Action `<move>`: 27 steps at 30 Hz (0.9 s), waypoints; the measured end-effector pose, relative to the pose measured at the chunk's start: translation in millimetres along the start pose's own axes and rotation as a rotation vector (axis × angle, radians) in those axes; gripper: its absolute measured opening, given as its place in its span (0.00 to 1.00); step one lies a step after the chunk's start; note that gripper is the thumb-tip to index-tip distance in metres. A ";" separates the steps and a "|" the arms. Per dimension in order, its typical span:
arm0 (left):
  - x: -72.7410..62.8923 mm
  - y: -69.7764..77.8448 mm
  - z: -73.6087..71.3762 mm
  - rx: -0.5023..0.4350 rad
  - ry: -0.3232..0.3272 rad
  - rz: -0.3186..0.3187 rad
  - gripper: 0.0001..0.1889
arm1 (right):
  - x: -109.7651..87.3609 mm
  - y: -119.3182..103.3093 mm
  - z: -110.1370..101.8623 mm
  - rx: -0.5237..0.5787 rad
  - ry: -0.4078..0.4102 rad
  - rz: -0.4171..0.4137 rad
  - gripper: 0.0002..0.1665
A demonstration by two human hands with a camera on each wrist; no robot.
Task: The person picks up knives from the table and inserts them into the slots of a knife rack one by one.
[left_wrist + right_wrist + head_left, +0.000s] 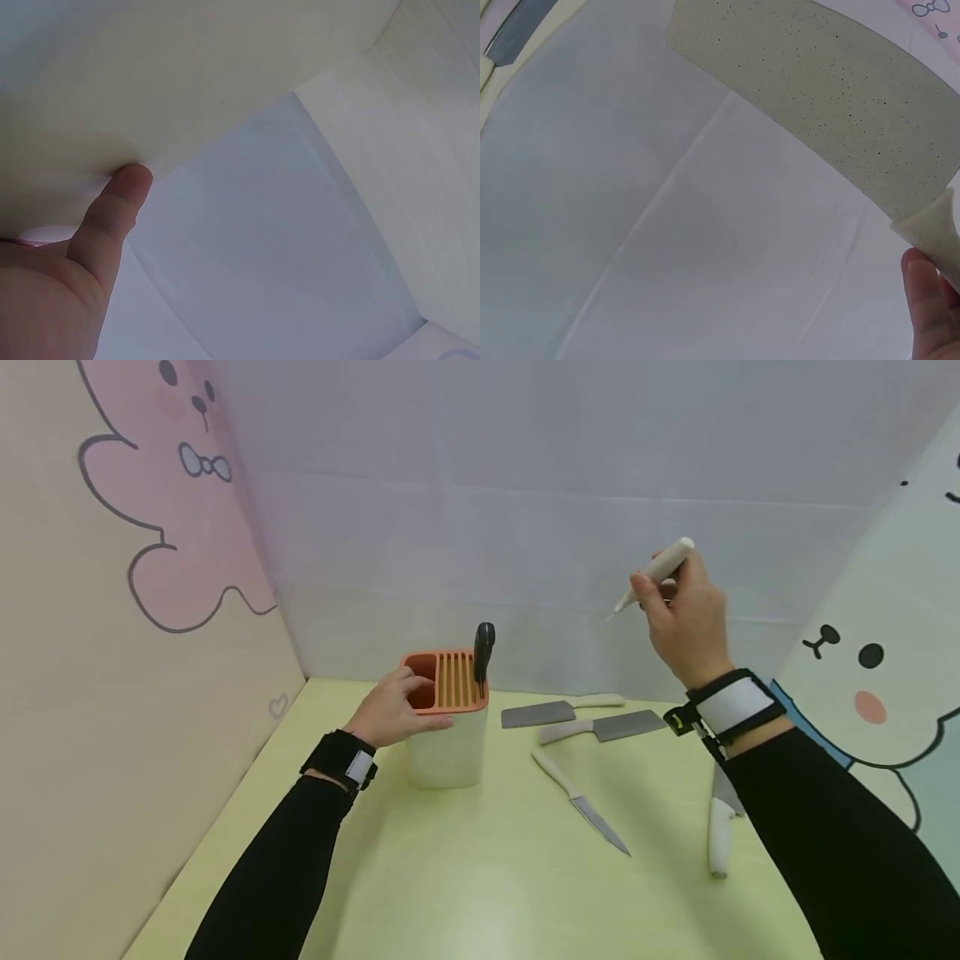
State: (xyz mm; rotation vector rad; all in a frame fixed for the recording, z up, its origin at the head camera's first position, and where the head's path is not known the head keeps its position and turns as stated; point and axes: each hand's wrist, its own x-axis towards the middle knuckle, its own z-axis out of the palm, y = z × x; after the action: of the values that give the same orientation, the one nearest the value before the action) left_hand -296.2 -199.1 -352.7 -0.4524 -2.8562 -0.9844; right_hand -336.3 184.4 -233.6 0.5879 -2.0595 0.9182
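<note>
My right hand (686,622) grips a kitchen knife by its white handle (670,562), raised above the table at the right. Its broad, speckled grey blade (817,97) shows in the right wrist view; from the head it is nearly edge-on. With my left hand (393,708) I hold the near left rim of a white knife holder (447,756) with an orange slotted top. The fingertips reach over the open compartment while the thumb lies along the front. A black handle (484,647) stands up from the holder's right side; what it belongs to is hidden.
Two cleavers with white handles, one farther back (536,714) and one nearer (628,725), lie right of the holder. In front of them is a pointed knife (577,802). Another white-handled knife (720,839) lies partly under my right sleeve. Printed walls enclose the table (450,877).
</note>
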 end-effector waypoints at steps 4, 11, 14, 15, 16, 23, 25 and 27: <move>1.0 5.9 1.2 -0.009 -0.009 0.011 0.40 | 15.5 -13.2 7.0 -0.006 0.049 0.043 0.25; 1.2 8.4 4.9 -0.018 -0.010 0.000 0.39 | 31.7 -31.0 20.7 0.146 0.181 0.149 0.26; 1.7 9.1 6.6 -0.014 -0.011 0.008 0.39 | 37.2 -35.8 26.1 0.202 0.223 0.174 0.25; 1.9 9.3 6.9 -0.013 -0.010 0.008 0.39 | 38.9 -38.0 27.8 0.215 0.227 0.178 0.25; 2.1 9.7 7.1 -0.014 -0.009 0.010 0.38 | 40.5 -40.4 29.5 0.226 0.229 0.178 0.25; 2.8 11.5 7.0 -0.011 -0.006 0.020 0.38 | 50.0 -60.9 41.2 0.226 0.157 0.088 0.26; 2.7 11.8 6.7 -0.012 -0.006 0.018 0.39 | 51.2 -67.7 44.6 0.213 0.128 0.019 0.26; 2.3 12.4 6.7 -0.014 -0.006 0.007 0.39 | 51.3 -75.2 48.1 0.204 0.102 -0.059 0.25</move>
State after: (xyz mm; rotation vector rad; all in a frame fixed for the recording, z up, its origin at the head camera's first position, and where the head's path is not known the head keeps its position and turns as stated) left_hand -294.6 -185.2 -350.2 -0.4675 -2.8523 -1.0046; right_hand -339.0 95.3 -182.1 0.6915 -1.8618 1.1085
